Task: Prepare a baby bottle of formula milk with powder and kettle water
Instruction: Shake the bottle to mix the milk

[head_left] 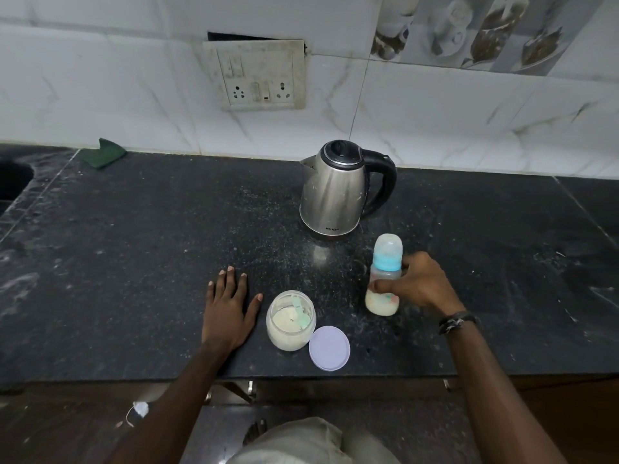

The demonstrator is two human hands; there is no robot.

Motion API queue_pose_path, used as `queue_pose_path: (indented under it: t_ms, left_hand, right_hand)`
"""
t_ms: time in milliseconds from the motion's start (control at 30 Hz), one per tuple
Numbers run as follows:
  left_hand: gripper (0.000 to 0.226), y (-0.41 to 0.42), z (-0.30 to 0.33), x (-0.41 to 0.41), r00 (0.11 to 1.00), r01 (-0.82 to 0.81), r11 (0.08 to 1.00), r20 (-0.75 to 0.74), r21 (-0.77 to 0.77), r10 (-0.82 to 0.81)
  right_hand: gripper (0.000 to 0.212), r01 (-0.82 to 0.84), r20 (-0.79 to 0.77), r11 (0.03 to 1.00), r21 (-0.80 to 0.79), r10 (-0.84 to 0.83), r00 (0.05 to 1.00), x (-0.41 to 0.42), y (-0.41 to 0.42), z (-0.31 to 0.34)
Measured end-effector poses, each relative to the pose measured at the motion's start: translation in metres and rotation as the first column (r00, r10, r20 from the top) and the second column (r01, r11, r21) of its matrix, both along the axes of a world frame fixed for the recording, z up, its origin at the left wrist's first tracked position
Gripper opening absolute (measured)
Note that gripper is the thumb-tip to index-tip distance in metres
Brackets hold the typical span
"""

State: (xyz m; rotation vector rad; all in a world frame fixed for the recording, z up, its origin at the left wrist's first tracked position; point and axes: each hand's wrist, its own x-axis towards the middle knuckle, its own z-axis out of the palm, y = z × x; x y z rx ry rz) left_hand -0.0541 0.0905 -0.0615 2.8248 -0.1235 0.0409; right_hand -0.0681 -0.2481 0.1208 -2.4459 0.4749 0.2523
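Capped bottle in hand, powder jar open beside it

The left hand [227, 304] lies flat on the counter [134, 246]; the lidless powder jar [290, 321] just beside it could be knocked, and the right hand [420, 283], wrapped round the upright bottle [385, 262], might tip it.

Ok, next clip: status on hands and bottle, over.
Left hand flat on counter, open. Right hand grips capped baby bottle, upright, milky liquid in the bottom. Powder jar open, scoop inside, lid beside it. Nothing in the way.
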Motion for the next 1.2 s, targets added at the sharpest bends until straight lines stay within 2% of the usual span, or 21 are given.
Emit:
queue_pose_path:
  t_ms: [67,167,267,400,500,600,633,733,767,833,867,967,1067,1133,1200]
  left_hand:
    - [0.081,0.0,0.0,0.001,1.0,0.002,1.0,0.0,0.001,-0.002]
    - [0.081,0.0,-0.001,-0.001,1.0,0.001,1.0,-0.004,0.001,-0.001]
    - [0.081,0.0,-0.001,0.0,1.0,0.0,1.0,-0.001,-0.006,0.0]
    - [0.081,0.001,-0.002,-0.001,1.0,-0.001,1.0,-0.009,-0.004,0.001]
    - [0.081,0.001,-0.002,0.001,1.0,-0.001,1.0,-0.004,-0.003,0.001]
    - [0.081,0.0,-0.002,0.0,1.0,0.0,1.0,-0.007,-0.004,0.0]
    - [0.081,0.001,-0.003,-0.001,1.0,0.0,1.0,-0.007,-0.005,0.0]
    - [0.082,0.0,-0.002,0.0,1.0,0.001,1.0,-0.006,-0.004,-0.001]
    - [0.082,0.0,-0.001,0.0,1.0,0.0,1.0,-0.007,-0.003,0.0]
    - [0.082,0.001,-0.002,0.0,1.0,0.001,1.0,-0.009,-0.007,-0.001]
    - [0.082,0.001,-0.002,0.0,1.0,0.001,1.0,-0.008,-0.009,-0.001]
    - [0.083,0.001,-0.002,0.001,1.0,-0.001,1.0,-0.005,-0.01,0.001]
    - [0.083,0.0,-0.002,0.0,1.0,0.0,1.0,-0.009,-0.008,0.0]
    - [0.083,0.001,-0.001,0.0,1.0,-0.001,1.0,-0.002,-0.013,0.001]
    - [0.083,0.001,-0.002,0.0,1.0,0.0,1.0,-0.006,-0.013,0.0]
  right_hand:
    - [0.05,0.024,0.025,0.999,0.046,-0.025,0.999,0.001,0.0,0.0]
    - [0.06,0.021,0.019,0.998,-0.066,-0.019,1.0,0.0,0.0,-0.001]
    - [0.046,0.012,0.041,0.998,0.056,-0.014,0.999,-0.003,0.003,0.0]
    - [0.057,0.025,0.019,0.998,-0.063,-0.024,1.0,-0.002,0.0,0.001]
    - [0.044,-0.005,0.011,0.998,0.061,0.004,1.0,-0.005,0.0,0.002]
    - [0.064,0.014,0.014,0.998,-0.057,-0.014,1.0,-0.003,-0.001,0.002]
    - [0.065,0.003,-0.001,0.999,-0.052,-0.003,1.0,-0.004,-0.001,0.002]
    - [0.047,-0.023,-0.007,0.997,0.07,0.023,1.0,-0.007,0.001,0.005]
    - [0.049,-0.009,0.011,0.997,0.071,0.008,1.0,-0.006,0.0,0.005]
    - [0.068,0.004,0.012,1.0,0.011,-0.004,1.0,-0.004,-0.001,0.006]
    - [0.07,-0.019,0.004,1.0,0.009,0.019,1.0,-0.005,0.0,0.005]
    - [0.057,-0.012,-0.002,0.995,0.103,0.012,1.0,-0.004,0.003,0.01]
    - [0.078,-0.037,-0.007,0.999,0.016,0.037,0.999,0.001,0.004,0.01]
    - [0.066,-0.04,-0.032,0.996,0.076,0.043,0.999,-0.001,0.006,0.008]
    - [0.053,0.014,0.022,0.984,0.18,-0.019,1.0,-0.001,0.008,0.007]
